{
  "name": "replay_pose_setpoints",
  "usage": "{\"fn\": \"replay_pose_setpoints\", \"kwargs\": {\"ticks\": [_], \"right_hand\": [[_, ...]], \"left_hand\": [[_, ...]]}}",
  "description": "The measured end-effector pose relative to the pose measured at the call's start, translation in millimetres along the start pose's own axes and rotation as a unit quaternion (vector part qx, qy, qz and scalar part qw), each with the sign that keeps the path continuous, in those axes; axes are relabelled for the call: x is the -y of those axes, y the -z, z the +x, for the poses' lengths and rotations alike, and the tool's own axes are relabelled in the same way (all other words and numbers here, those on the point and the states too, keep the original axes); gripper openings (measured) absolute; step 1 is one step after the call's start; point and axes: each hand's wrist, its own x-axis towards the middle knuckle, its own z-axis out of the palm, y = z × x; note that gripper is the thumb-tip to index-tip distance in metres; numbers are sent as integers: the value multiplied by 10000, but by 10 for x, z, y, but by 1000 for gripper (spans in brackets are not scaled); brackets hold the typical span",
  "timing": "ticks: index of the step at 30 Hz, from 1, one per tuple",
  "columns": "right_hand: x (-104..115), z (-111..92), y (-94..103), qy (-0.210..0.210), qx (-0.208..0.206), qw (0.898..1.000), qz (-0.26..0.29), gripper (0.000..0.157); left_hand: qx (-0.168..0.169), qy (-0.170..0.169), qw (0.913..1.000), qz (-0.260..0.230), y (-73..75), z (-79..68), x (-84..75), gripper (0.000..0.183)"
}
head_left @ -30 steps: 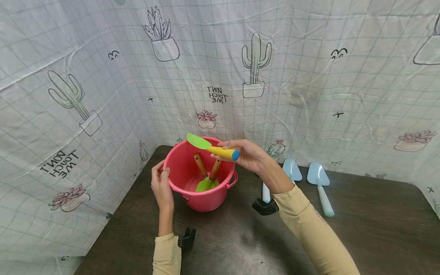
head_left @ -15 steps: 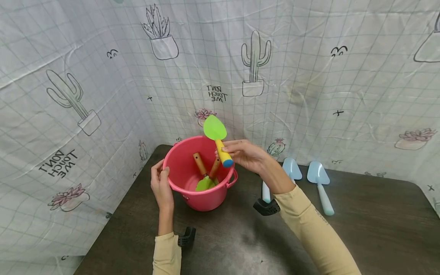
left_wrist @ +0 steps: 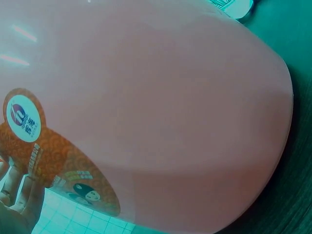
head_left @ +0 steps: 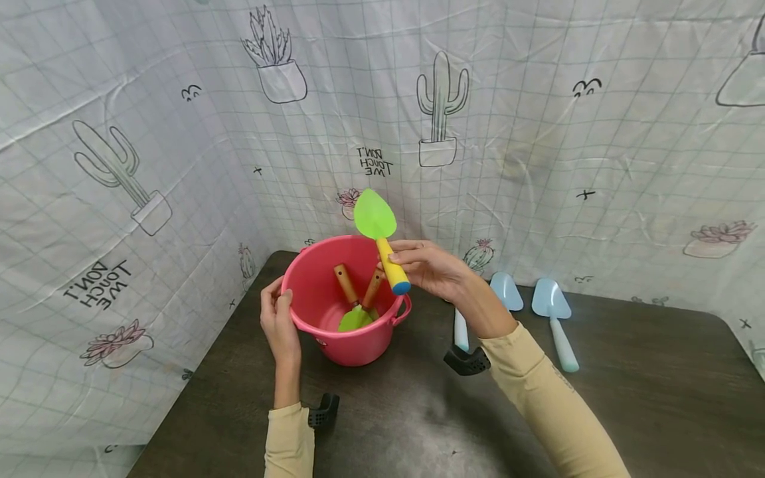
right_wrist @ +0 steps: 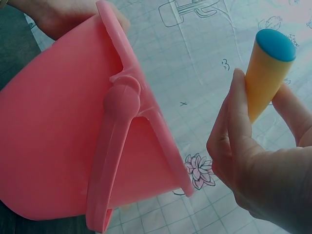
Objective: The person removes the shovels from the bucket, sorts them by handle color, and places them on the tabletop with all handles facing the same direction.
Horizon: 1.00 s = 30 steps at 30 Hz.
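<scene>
A pink bucket stands on the dark table, and my left hand grips its left rim, thumb over the edge. The left wrist view shows the bucket's side close up with an orange sticker. Above the bucket's right rim, my right hand pinches a toy trowel by its yellow handle; its green blade points up. The blue handle end faces the right wrist camera. Inside the bucket lie two green trowels with wooden handles, their blades overlapping at the bottom.
Two pale blue trowels lie on the table to the right: one in full view, the other partly behind my right forearm. A white grid-patterned cloth with cactus drawings hangs behind and to the left.
My right hand has turned the yellow-handled trowel from lying nearly level, blade leftward, to blade upward. The left hand stays on the bucket's rim, and the bucket has hardly moved.
</scene>
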Motion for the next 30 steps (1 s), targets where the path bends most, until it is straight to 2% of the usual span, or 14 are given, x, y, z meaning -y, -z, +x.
{"fn": "replay_pose_setpoints", "kwargs": {"ticks": [7,21,30], "right_hand": [[24,-33,-1,32,42,10000,3,58],[26,-106,80,168,-320,9993,-91,57],[32,-214,137,256,-183,9994,-124,54]], "left_hand": [[-8,45,10000,-29,-6,7,-7,35],[14,106,9999,-41,1,8,-13,35],[-27,77,10000,-22,1,-3,-20,36]]}}
